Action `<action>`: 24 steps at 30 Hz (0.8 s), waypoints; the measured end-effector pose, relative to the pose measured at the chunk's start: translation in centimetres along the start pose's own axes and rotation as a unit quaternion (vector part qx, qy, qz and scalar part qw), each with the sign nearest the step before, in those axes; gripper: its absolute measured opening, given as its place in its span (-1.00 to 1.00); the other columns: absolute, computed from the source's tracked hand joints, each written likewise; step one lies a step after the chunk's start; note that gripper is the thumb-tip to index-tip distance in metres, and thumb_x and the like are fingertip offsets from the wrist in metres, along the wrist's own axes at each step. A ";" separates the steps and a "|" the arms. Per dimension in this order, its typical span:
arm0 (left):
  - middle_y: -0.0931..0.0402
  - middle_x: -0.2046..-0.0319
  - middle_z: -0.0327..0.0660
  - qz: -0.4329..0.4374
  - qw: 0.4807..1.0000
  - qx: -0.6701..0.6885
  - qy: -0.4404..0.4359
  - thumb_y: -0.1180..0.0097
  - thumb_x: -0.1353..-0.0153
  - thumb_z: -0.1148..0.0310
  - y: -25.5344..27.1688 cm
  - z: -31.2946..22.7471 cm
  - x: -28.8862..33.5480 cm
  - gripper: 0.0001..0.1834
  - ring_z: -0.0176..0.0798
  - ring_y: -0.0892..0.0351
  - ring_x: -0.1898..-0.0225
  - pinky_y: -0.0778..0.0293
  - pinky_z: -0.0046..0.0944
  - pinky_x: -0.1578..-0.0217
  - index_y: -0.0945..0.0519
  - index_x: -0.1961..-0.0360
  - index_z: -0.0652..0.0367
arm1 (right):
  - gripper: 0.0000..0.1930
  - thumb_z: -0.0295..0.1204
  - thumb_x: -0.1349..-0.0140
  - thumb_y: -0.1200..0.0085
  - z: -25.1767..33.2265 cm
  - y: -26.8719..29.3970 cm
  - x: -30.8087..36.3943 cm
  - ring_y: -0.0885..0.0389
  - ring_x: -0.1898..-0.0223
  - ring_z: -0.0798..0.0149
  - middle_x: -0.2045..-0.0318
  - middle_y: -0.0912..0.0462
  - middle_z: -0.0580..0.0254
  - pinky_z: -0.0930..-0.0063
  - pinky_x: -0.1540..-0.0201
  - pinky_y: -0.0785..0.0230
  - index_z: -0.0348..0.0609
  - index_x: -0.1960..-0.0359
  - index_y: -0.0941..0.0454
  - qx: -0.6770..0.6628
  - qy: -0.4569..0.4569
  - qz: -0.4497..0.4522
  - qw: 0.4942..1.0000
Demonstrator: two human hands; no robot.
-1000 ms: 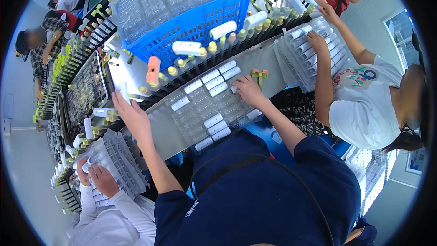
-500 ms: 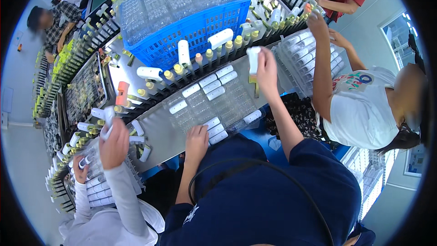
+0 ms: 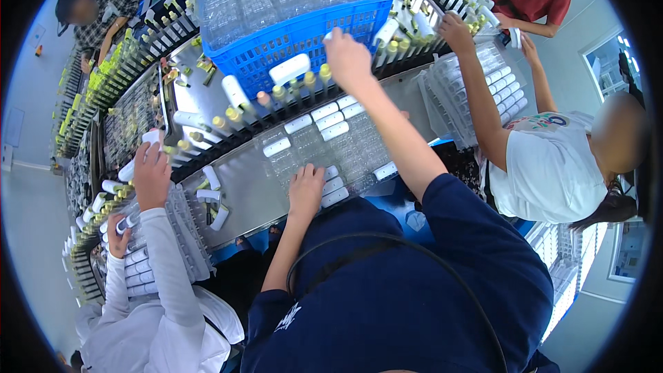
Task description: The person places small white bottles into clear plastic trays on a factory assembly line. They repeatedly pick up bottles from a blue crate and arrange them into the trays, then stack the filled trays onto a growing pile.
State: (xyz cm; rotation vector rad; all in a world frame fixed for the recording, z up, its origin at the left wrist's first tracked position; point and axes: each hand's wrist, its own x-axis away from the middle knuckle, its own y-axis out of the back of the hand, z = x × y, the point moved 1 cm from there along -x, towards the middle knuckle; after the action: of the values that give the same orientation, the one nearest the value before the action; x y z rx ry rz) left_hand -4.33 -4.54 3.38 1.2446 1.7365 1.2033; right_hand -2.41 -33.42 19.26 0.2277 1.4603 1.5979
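Note:
My right hand [image 3: 349,61] reaches over the row of holder posts, its fingers closed on a white piece of which only a bit shows at the fingertips. My left hand [image 3: 307,192] lies with fingers apart on the near edge of a clear plastic tray [image 3: 293,155], beside several white oblong pieces [image 3: 335,197] at its near side. More white oblong pieces [image 3: 298,123] sit in the tray's far rows, and one lies at its near right. Yellow-tipped posts [image 3: 310,83] run just beyond the tray, some topped by white pieces [image 3: 290,68].
A blue crate [image 3: 304,34] full of clear trays stands behind the posts. Loose white and green pieces [image 3: 219,217] lie left on the metal table [image 3: 242,190]. Co-workers sit close on both sides; a stack of filled trays [image 3: 476,90] stands at the right.
My right hand has swung left and forward from the tray's right, where it held a white piece, to above the posts. My left hand stays at the tray. The left co-worker's raised hand shifted left.

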 end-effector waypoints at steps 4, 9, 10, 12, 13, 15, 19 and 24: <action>-0.54 -0.02 -0.13 -0.029 0.999 -0.021 -0.016 -0.32 -0.24 0.39 -1.9 0.4 -0.1 -0.58 0.03 -0.54 -0.14 -0.53 0.08 -0.12 -0.59 -0.13 0.10 | -0.46 -0.25 -0.37 -0.24 1.5 -0.7 2.4 -0.73 -0.01 -0.09 0.01 -0.65 -0.07 0.09 0.13 -0.68 -0.31 -0.26 -0.39 -0.023 0.085 -0.038 0.995; -0.55 -0.10 -0.01 -0.072 0.997 0.028 -0.029 -0.23 -0.30 0.44 -0.3 0.2 0.7 -0.58 0.10 -0.52 -0.18 -0.47 0.09 -0.17 -0.53 -0.18 0.21 | -0.32 -0.46 -0.25 -0.30 2.7 1.8 6.6 -0.38 -0.44 -0.19 -0.39 -0.43 -0.13 -0.06 -0.45 -0.28 -0.32 -0.40 -0.36 -0.150 0.250 -0.080 0.953; -0.56 -0.10 0.04 -0.090 0.994 0.053 -0.029 -0.21 -0.32 0.44 0.3 0.4 0.9 -0.57 0.13 -0.53 -0.18 -0.47 0.10 -0.17 -0.52 -0.20 0.23 | -0.36 -0.47 -0.29 -0.28 2.6 2.4 8.3 -0.38 -0.44 -0.19 -0.41 -0.43 -0.11 -0.06 -0.47 -0.27 -0.26 -0.41 -0.39 -0.197 0.256 -0.075 0.943; -0.57 -0.12 0.12 -0.125 0.986 0.110 -0.027 -0.16 -0.37 0.44 1.2 0.5 1.3 -0.57 0.19 -0.54 -0.17 -0.48 0.10 -0.16 -0.48 -0.24 0.27 | -0.45 -0.48 -0.30 -0.28 1.1 3.2 11.8 -0.44 -0.38 -0.19 -0.36 -0.47 -0.12 -0.03 -0.42 -0.32 -0.21 -0.33 -0.49 -0.239 0.228 -0.062 0.942; -0.58 -0.10 0.15 -0.131 0.981 0.146 0.000 -0.13 -0.38 0.45 1.7 0.3 1.5 -0.57 0.24 -0.56 -0.14 -0.48 0.13 -0.15 -0.47 -0.25 0.29 | -0.51 -0.49 -0.29 -0.28 -0.1 3.0 13.8 -0.48 -0.34 -0.19 -0.31 -0.51 -0.12 -0.01 -0.39 -0.35 -0.22 -0.27 -0.52 -0.260 0.176 -0.018 0.949; -0.60 -0.06 0.21 -0.139 0.966 0.212 0.055 -0.07 -0.42 0.45 2.8 0.3 2.2 -0.58 0.34 -0.60 -0.08 -0.48 0.19 -0.14 -0.46 -0.27 0.33 | -0.61 -0.50 -0.28 -0.27 -3.4 2.4 17.8 -0.54 -0.26 -0.20 -0.21 -0.58 -0.12 0.00 -0.32 -0.40 -0.25 -0.14 -0.58 -0.257 0.107 0.061 0.958; -0.62 -0.03 0.31 -0.154 0.923 0.324 0.142 0.01 -0.48 0.44 3.7 0.4 2.6 -0.61 0.40 -0.65 -0.01 -0.53 0.17 -0.05 -0.46 -0.26 0.37 | -0.66 -0.49 -0.25 -0.25 -10.2 2.8 24.0 -0.54 -0.24 -0.19 -0.14 -0.60 -0.07 -0.06 -0.28 -0.42 -0.19 -0.07 -0.61 -0.135 0.075 0.163 0.975; -0.63 -0.02 0.29 -0.164 0.908 0.367 0.116 0.01 -0.56 0.37 6.1 -1.6 -0.9 -0.61 0.33 -0.68 0.02 -0.55 0.07 0.00 -0.47 -0.30 0.34 | -0.62 -0.48 -0.23 -0.29 -16.0 2.7 27.4 -0.50 -0.32 -0.14 -0.19 -0.58 0.01 -0.05 -0.34 -0.39 0.01 -0.10 -0.65 -0.091 0.069 0.236 0.965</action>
State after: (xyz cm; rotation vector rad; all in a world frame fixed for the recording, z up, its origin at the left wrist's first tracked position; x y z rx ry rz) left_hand -3.44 -5.18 9.70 1.1485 2.5931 0.5087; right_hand -29.68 -24.46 5.36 0.3850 1.4195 2.1591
